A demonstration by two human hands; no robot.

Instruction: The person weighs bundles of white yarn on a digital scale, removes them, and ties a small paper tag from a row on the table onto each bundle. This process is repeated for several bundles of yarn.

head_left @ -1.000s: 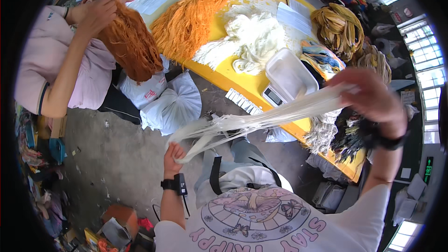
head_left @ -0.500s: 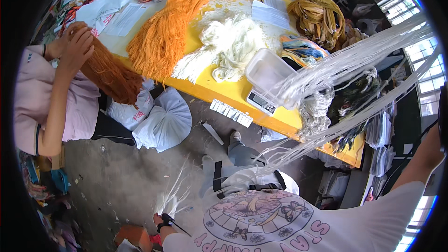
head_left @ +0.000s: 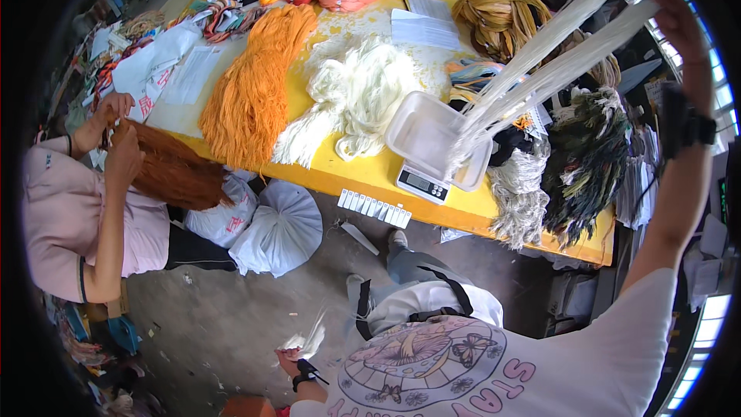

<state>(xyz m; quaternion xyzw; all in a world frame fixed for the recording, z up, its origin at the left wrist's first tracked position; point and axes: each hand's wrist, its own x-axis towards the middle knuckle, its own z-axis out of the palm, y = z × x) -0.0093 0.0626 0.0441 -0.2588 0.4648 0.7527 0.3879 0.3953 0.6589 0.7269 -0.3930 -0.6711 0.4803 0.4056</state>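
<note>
High at the right, my right hand (head_left: 673, 19) is raised and closed around a long bundle of white thread (head_left: 552, 66). Its two lengths slope down to the left, and the loose ends rest in a clear plastic tub (head_left: 401, 133). That tub sits on a small white digital scale (head_left: 422, 185) at the table's near edge. Low down, well away from the table, my left hand (head_left: 288, 361) is closed on a short tuft of white thread (head_left: 310, 340). A black strap is round each of my wrists.
On the yellow table (head_left: 320, 177) lie orange yarn (head_left: 258, 85), cream yarn (head_left: 370, 81) and golden-brown yarn (head_left: 502, 19). Grey yarn (head_left: 519, 193) and dark green yarn (head_left: 590, 162) hang over its edge. At the left, a co-worker's hands (head_left: 123, 147) hold rust-brown yarn (head_left: 174, 174) above white sacks (head_left: 278, 228).
My right hand has risen and come into view; the thread swung left and steeper, its ends gathering in the tub. My left hand has shifted slightly right. The co-worker's hands have moved lower.
</note>
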